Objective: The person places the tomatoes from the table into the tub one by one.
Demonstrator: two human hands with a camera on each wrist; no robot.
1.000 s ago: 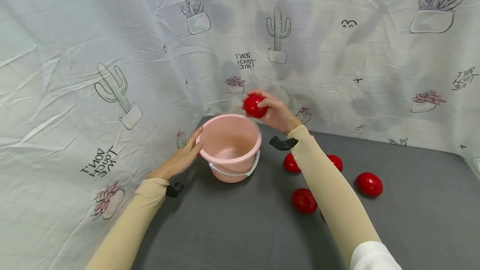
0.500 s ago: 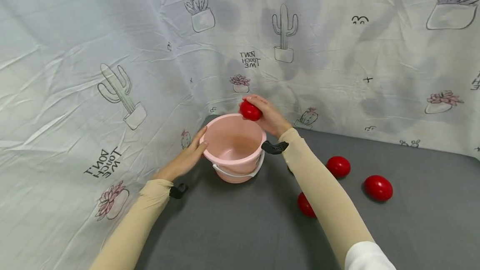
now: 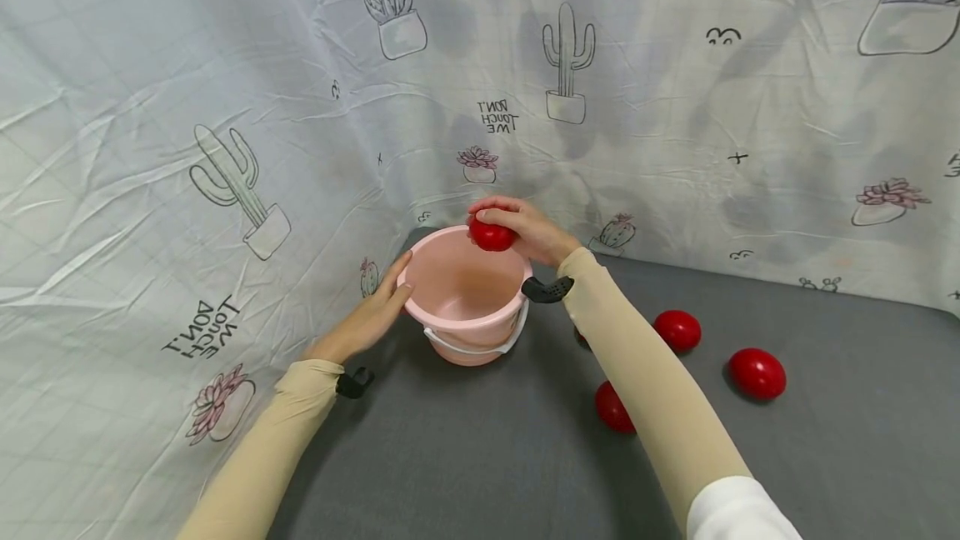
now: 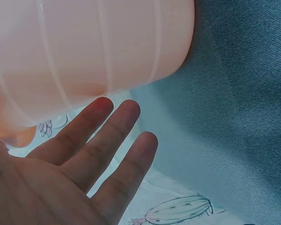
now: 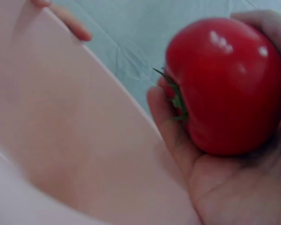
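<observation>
My right hand (image 3: pixel 528 232) holds a red tomato (image 3: pixel 491 233) over the far right part of the pink bucket's rim. Close up in the right wrist view, the tomato (image 5: pixel 227 89) shows a green stem, with fingers curled beneath and around it. On the bucket's (image 3: pixel 465 325) left side, my left hand (image 3: pixel 371 311) touches the rim with thumb and forefinger. The left wrist view shows three other fingers (image 4: pixel 114 136) stretched out beside the ribbed bucket wall (image 4: pixel 98 51). The part of the bucket floor visible from the head is bare; a white handle (image 3: pixel 472 348) hangs down its front.
On the grey tabletop (image 3: pixel 465 457), several more tomatoes lie to the right: one (image 3: pixel 677 331) beyond the right forearm, another (image 3: pixel 757 374) farther right, one (image 3: pixel 615 407) partly behind the sleeve. A printed white curtain (image 3: pixel 637 123) rises behind and along the left.
My right hand has moved left and down with the tomato, from beyond the bucket's rim to over its opening. The left hand stays at the rim, while the head view has shifted slightly.
</observation>
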